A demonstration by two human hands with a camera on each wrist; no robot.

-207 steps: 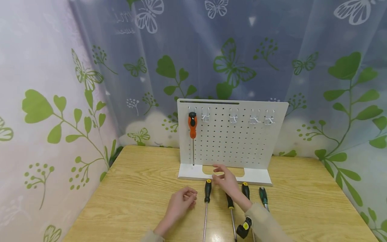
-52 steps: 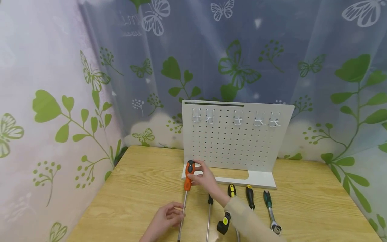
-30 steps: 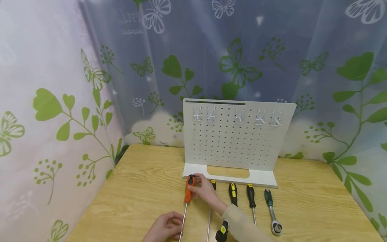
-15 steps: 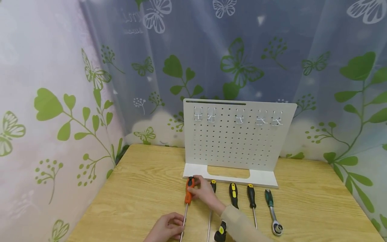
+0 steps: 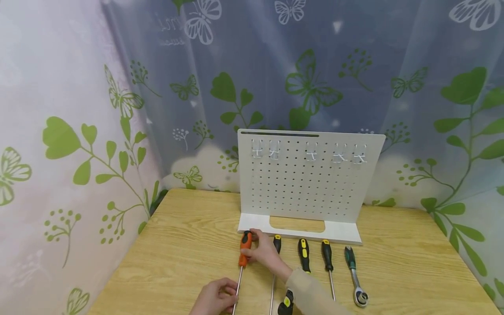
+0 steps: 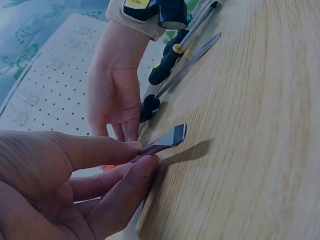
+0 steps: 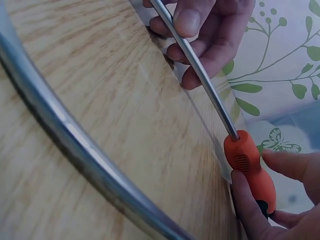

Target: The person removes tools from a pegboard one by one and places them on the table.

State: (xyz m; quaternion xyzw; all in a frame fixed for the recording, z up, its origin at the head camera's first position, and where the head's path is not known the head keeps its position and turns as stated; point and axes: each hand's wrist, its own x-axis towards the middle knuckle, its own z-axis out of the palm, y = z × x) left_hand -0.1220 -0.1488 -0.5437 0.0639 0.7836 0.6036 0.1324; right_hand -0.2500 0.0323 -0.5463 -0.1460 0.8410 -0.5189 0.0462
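An orange-and-black screwdriver (image 5: 245,251) lies lengthwise between both hands, in front of the pegboard's left end. My right hand (image 5: 267,254) holds its handle between thumb and fingers; the right wrist view shows the orange handle (image 7: 245,157) in that grip. Lower down, the left hand (image 5: 212,298) pinches the metal shaft. In the left wrist view the flat blade tip (image 6: 177,135) sticks out past thumb and forefinger, with a shadow on the wood beside it. Whether the handle touches the table cannot be told.
A white pegboard stand (image 5: 341,232) with several clear hooks (image 5: 311,151) stands behind. To the right lie black-and-yellow screwdrivers (image 5: 327,255), partly under the right arm, and a green-handled ratchet wrench (image 5: 353,275). A patterned curtain (image 5: 252,57) backs the table.
Earlier the orange screwdriver hung on the leftmost hook; now it is off the board in both hands. Since 1.7 seconds ago it has come lower, towards the table front, then stayed nearly still.
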